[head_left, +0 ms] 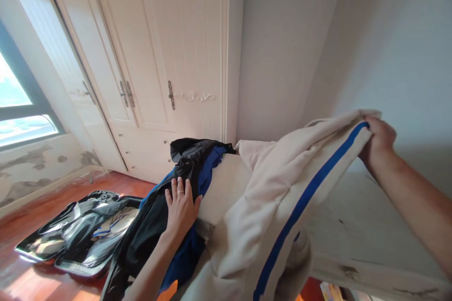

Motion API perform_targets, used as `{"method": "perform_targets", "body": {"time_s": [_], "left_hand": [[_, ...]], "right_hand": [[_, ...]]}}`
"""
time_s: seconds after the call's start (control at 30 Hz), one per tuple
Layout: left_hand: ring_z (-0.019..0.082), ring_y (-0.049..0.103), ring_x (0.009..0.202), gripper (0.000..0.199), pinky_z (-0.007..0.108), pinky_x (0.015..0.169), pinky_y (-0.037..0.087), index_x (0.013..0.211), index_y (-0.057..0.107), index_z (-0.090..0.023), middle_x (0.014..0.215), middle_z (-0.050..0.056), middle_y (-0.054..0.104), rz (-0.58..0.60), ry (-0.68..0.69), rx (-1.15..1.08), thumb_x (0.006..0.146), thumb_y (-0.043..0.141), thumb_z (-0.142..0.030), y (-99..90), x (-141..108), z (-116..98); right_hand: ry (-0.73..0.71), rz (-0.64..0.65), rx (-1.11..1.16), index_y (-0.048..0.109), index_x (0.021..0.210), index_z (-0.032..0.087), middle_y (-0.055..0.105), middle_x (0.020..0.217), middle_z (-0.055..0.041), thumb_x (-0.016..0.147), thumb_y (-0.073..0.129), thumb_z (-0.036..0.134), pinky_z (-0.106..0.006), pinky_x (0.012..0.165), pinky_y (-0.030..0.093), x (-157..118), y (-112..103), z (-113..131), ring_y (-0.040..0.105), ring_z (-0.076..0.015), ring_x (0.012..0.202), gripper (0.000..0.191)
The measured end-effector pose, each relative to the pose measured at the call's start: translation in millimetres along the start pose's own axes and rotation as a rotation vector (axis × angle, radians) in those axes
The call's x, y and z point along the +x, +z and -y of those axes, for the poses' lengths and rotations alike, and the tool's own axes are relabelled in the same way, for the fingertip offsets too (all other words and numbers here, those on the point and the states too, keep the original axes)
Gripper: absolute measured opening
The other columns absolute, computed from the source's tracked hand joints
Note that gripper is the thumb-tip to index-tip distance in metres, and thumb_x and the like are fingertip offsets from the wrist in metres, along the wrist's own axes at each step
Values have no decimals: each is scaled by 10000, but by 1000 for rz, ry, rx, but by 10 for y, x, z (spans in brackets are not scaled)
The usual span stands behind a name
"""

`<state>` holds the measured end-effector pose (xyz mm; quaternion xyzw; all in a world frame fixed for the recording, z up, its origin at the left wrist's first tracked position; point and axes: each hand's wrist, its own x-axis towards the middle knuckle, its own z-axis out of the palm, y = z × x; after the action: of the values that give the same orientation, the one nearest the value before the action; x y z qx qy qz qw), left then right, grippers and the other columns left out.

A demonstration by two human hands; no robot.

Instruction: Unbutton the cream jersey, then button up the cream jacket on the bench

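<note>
On my feed, the head camera faces forward and down, close over clothes, toward the wardrobe

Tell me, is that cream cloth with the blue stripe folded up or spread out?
Loosely spread, not neatly folded: the right hand holds up one end of the cream cloth; its blue stripe runs down in one line.
</note>
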<state>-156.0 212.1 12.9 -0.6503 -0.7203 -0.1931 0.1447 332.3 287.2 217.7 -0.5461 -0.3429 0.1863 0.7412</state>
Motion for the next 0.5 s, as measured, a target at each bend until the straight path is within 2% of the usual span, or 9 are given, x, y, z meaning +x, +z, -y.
{"method": "perform_targets", "body": {"time_s": [0.1, 0.17, 0.2, 0.27, 0.37, 0.43, 0.5], "left_hand": [[355, 228, 1535, 606, 578, 1221, 295, 1466, 481, -51, 1592, 222, 375, -50, 176, -289, 987, 426, -419, -60, -293, -339], [297, 307, 1515, 590, 513, 1202, 375, 1483, 481, -133, 1587, 168, 407, 71, 337, -491, 987, 424, -447, -41, -562, -576], [300, 336, 1500, 618, 503, 1188, 401, 1507, 454, -145, 1582, 169, 408, 157, 380, -558, 973, 450, -457, -2, -702, -679], [335, 337, 1490, 734, 536, 1183, 398, 1558, 367, -127, 1589, 189, 373, 279, 394, -620, 910, 541, -424, 118, -948, -831], [366, 346, 1480, 904, 580, 1178, 393, 1596, 290, -213, 1597, 149, 371, 264, 311, -632, 775, 646, -337, 289, -1146, -906], [365, 412, 1451, 825, 576, 1160, 419, 1565, 374, -262, 1556, 118, 462, 220, 257, -657, 778, 616, -324, 321, -1166, -887], [353, 552, 1347, 596, 529, 1107, 481, 1432, 574, -258, 1419, 117, 620, 252, 220, -714, 844, 535, -349, 289, -1151, -865]], "right_hand": [[302, 158, -209, 467, 800, 191, 536, 630, 52, 861, 584, 223, -260, 604, 452, -145, -283, -369, 519, -82, 545, 136], [429, 284, -329, 538, 736, 156, 535, 514, 24, 793, 642, 173, -249, 498, 403, -362, -506, -636, 481, -97, 439, 120], [471, 340, -392, 559, 707, 149, 516, 462, 20, 764, 661, 160, -230, 452, 357, -480, -626, -762, 442, -93, 391, 118], [500, 506, -565, 580, 658, 154, 523, 425, 4, 713, 677, 157, -203, 402, 285, -702, -869, -984, 389, -81, 333, 111], [499, 769, -845, 512, 483, 178, 537, 395, -40, 631, 646, 161, -212, 369, 264, -920, -1197, -1191, 388, -98, 280, 201], [504, 796, -894, 462, 416, 196, 515, 363, -59, 597, 635, 192, -235, 353, 255, -937, -1375, -1197, 405, -135, 262, 250], [479, 638, -786, 498, 451, 197, 519, 382, -50, 602, 651, 232, -247, 362, 282, -833, -1522, -1081, 431, -143, 291, 218]]}}
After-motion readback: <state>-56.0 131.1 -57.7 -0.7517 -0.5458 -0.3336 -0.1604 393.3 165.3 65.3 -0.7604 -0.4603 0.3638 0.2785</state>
